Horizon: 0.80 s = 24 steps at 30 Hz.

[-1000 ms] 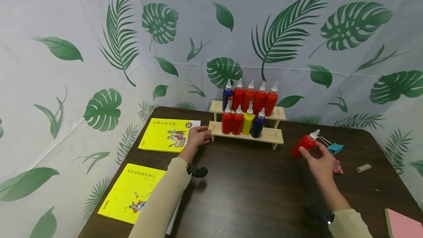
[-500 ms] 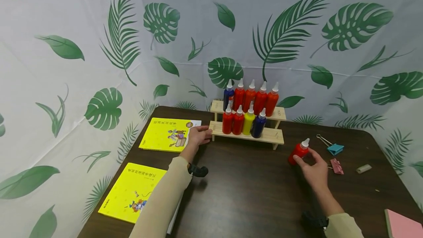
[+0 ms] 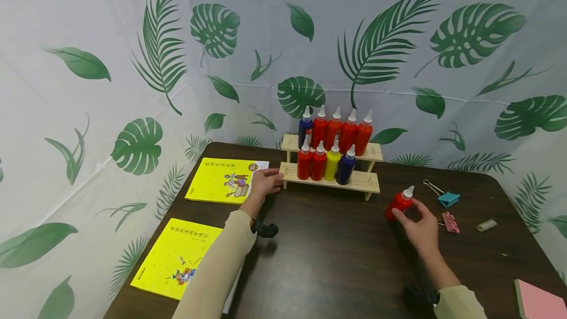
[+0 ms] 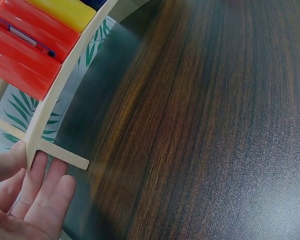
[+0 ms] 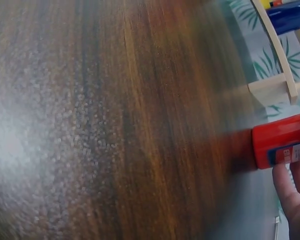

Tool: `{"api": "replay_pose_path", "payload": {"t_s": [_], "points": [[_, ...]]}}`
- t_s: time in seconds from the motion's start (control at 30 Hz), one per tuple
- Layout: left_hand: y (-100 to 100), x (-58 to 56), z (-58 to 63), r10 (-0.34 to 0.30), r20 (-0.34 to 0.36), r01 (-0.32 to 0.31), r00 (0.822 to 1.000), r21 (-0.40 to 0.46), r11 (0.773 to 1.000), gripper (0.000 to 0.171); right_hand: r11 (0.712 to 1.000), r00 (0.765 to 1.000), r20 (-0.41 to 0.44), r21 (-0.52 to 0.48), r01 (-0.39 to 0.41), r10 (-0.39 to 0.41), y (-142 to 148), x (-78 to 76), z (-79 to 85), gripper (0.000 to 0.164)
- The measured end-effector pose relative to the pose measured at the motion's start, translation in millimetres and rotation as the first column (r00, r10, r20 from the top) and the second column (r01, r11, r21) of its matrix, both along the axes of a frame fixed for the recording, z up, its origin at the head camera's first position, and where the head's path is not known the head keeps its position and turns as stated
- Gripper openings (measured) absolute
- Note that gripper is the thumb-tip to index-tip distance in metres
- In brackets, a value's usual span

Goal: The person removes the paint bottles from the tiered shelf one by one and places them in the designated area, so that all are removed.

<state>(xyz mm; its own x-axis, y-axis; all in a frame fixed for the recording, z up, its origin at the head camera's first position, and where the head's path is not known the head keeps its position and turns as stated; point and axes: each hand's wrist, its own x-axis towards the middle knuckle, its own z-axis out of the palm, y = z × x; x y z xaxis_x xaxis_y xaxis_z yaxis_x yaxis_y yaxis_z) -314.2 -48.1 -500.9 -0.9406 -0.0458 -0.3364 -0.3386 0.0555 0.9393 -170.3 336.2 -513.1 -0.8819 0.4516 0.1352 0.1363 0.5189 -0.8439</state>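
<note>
My left hand (image 3: 265, 183) pinches the left end of a two-tier wooden rack (image 3: 367, 182). In the left wrist view the thumb lies at the shelf's end, with fingers curled beneath it. To the right of the rack, my right hand (image 3: 421, 228) holds a red squeeze bottle (image 3: 398, 206) with a white nozzle between thumb and fingers. The bottle tilts slightly right, its base close over the table. A label faces the fingers in the right wrist view. On the lower tier stand two red bottles (image 3: 317, 165), a yellow bottle (image 3: 332, 165) and a blue bottle (image 3: 345, 169).
The upper tier bears a blue bottle (image 3: 305, 129) and several red bottles (image 3: 348, 134). Yellow books (image 3: 212, 181) lie left, one partly under the left forearm. A blue binder clip (image 3: 449, 199), a pink clip (image 3: 450, 222) and a pink pad (image 3: 540, 302) lie right. A leaf-patterned cloth hangs behind.
The right hand has brought the red bottle left and lower, and the bottle stands more upright. The clips behind that hand now show. The left hand stays at the rack.
</note>
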Motion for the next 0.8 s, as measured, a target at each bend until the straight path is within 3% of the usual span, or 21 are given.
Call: {"api": "replay_pose_path", "payload": {"t_s": [0.17,0.33,0.5,0.63,0.7,0.8], "points": [[-3.0,0.7,0.6,-0.001,0.001,0.001,1.0,0.001,1.0,0.035,1.0,1.0,-0.006,0.001,0.007,-0.007,-3.6,0.9,7.2,0.057],[-5.0,2.0,2.3,0.005,-0.004,-0.005,1.0,0.003,1.0,0.033,0.997,0.991,-0.133,0.069,0.028,-0.019,-10.9,1.7,28.6,0.053],[-6.2,3.1,2.7,0.013,-0.005,-0.013,1.0,0.006,1.0,0.033,0.966,0.939,-0.343,0.243,0.093,-0.004,-19.9,-3.6,61.7,0.048],[-6.4,2.9,2.1,0.028,0.0,-0.028,1.0,0.004,1.0,0.032,0.945,0.888,-0.454,0.317,0.085,0.073,-35.0,-13.3,88.9,0.045],[-5.2,2.3,1.4,0.027,-0.005,-0.027,1.0,0.005,1.0,0.032,0.935,0.885,-0.447,0.353,0.041,0.13,-45.5,-17.8,99.1,0.047],[-1.5,1.0,0.9,0.014,-0.019,-0.013,1.0,0.004,1.0,0.033,0.923,0.913,-0.356,0.381,-0.054,0.2,-62.1,-22.5,108.9,0.052]]}}
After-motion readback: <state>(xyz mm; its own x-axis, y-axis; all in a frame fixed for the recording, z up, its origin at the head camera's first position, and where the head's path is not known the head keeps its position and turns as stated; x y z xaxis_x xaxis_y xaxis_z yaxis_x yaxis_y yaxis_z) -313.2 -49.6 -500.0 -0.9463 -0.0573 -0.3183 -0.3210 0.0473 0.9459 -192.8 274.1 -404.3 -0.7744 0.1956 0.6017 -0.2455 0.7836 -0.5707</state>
